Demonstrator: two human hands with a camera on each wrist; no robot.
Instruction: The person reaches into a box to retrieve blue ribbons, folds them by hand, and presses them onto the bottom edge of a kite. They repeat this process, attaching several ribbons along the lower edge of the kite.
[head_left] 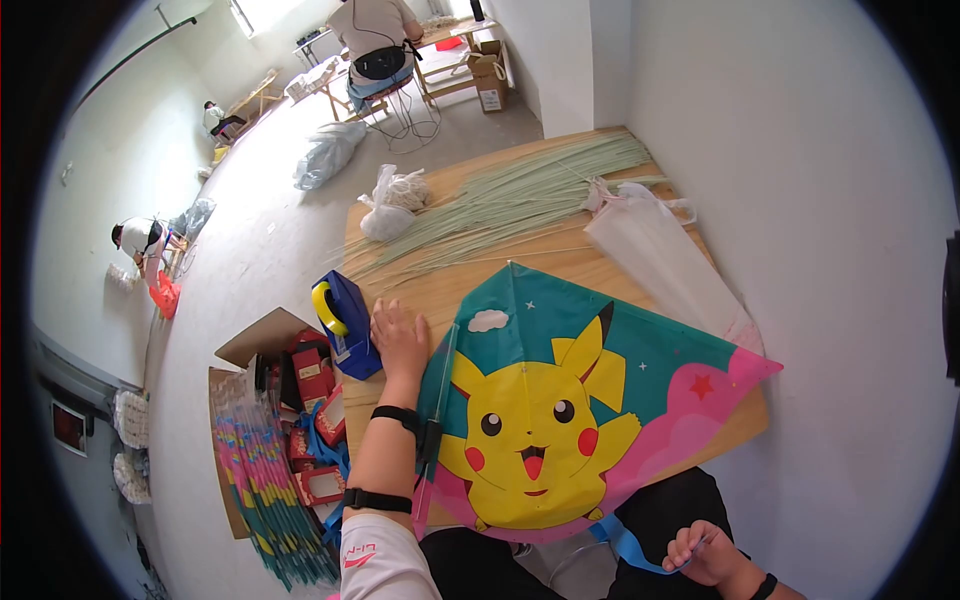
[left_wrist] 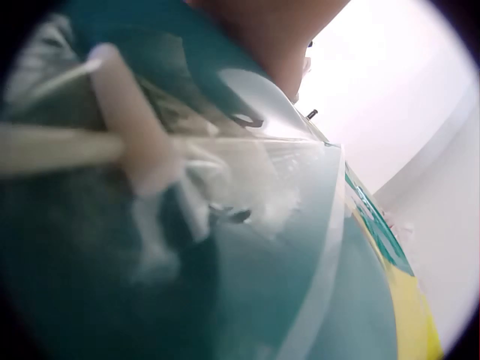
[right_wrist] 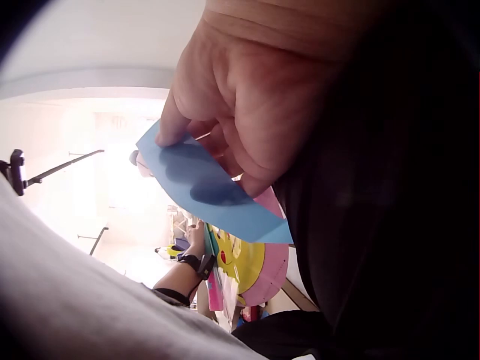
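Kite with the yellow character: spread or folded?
Mostly spread: the kite shows a full yellow face and stretches to a pink tip. Whether its left edge is folded, I cannot tell.

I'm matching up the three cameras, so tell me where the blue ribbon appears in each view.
Head: the blue ribbon is at the bottom, right of centre, held by the right hand.
Left wrist: not in it.
Right wrist: near the middle, just below the hand.
Shared landmark: the kite, filling much of the left wrist view and low in the right wrist view.
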